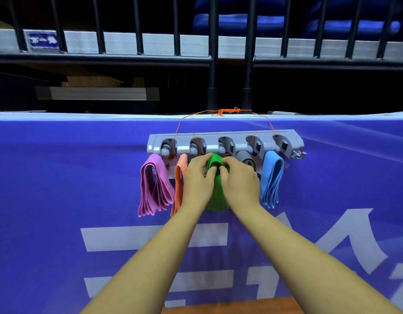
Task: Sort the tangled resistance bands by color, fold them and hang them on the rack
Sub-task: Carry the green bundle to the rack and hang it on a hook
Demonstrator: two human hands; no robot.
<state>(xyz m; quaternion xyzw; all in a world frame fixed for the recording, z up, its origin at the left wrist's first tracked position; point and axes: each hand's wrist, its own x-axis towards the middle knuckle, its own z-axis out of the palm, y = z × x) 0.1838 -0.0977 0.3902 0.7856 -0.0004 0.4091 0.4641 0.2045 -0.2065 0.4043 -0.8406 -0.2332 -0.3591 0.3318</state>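
A grey plastic rack (225, 138) hangs by orange string against a blue banner. A folded pink band (154, 186) hangs from its left end and an orange band (180, 177) beside it, partly behind my left hand. At the right end hangs a light blue band (271, 180), with a grey band (247, 159) left of it, mostly hidden. My left hand (197, 177) and my right hand (240, 179) both pinch a folded green band (215, 193) at the rack's middle slot; its lower part drops between my wrists.
The blue banner (82, 177) with large white characters covers the wall the rack hangs on. Orange string (227, 111) is knotted to black railing posts (213, 64) above. A brown surface (230, 307) shows at the bottom edge.
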